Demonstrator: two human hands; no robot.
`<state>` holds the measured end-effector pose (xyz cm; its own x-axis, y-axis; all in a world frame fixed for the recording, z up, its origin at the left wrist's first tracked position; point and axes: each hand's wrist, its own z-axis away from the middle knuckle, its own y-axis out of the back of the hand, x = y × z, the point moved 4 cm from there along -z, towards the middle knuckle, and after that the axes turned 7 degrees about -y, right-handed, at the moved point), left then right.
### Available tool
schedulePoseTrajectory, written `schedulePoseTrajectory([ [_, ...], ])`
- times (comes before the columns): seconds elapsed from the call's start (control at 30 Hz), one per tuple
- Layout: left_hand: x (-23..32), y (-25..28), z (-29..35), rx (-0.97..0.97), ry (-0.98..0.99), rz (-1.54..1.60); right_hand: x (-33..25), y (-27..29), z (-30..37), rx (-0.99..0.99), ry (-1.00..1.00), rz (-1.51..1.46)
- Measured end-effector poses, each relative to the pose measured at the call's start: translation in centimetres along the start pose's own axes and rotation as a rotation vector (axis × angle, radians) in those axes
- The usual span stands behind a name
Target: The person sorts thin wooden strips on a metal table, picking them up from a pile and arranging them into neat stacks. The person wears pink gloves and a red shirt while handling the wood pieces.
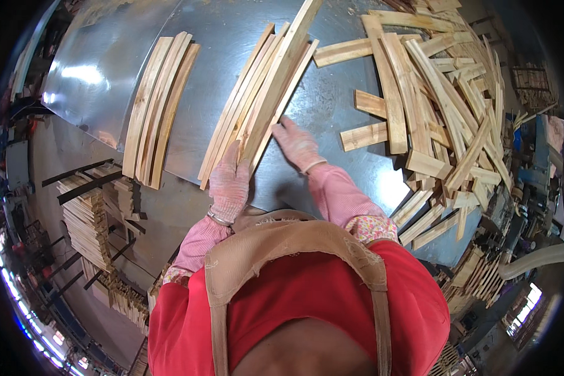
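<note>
Both hands wear stained, light-coloured gloves. At the near end of a bundle of wooden strips (235, 109), my left hand (229, 185) has its fingers closed against a long, thick wooden strip (281, 69). That strip lies on top of the bundle, and its far end reaches past the others. To the right, my right hand (296, 145) is stretched out with its fingertips touching the bundle's outermost strip (292, 91). Its palm rests over the metal table (188, 106). Farther left, a smaller group of curved wooden strips (160, 113) lies side by side.
A large, jumbled pile of wooden pieces (432, 100) covers the table's right side, some jutting toward the middle. Left of the table, below its edge, stacked wooden strips (84, 219) sit on a dark metal rack (81, 191). More wood (476, 276) is stacked at lower right.
</note>
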<state>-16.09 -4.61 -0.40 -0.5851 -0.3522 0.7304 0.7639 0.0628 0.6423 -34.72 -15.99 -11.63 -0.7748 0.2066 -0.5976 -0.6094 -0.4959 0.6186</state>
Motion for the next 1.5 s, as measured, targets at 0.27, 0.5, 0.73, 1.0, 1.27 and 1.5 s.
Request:
schedulePoseTrajectory([
  [0.27, -1.3, -5.2, 0.5, -0.049, -0.149, 0.111, 8.5, 18.3, -3.1, 0.646, -0.170, 0.632],
  [0.5, -5.0, -7.8, 1.8, 0.010, -0.347, -0.246, 9.8, 22.4, -5.4, 0.398, -0.129, 0.714],
  [0.73, -7.2, -8.5, 3.4, 0.103, -0.281, -0.366, 4.2, 22.0, -1.3, 0.038, -0.290, -0.058],
  [1.0, -2.8, -2.4, -3.0, 0.292, -0.397, -0.419, 2.2, 0.6, 5.0, -0.158, -0.011, -0.316],
  [1.27, -11.7, 1.2, -9.9, 0.048, 0.161, 0.062, -7.3, 0.3, 1.7, -0.231, -0.068, -0.031],
  [1.5, -21.7, 5.4, -12.1, 0.114, 0.029, 0.136, -3.9, -5.6, 0.4, -0.299, -0.071, -0.159],
])
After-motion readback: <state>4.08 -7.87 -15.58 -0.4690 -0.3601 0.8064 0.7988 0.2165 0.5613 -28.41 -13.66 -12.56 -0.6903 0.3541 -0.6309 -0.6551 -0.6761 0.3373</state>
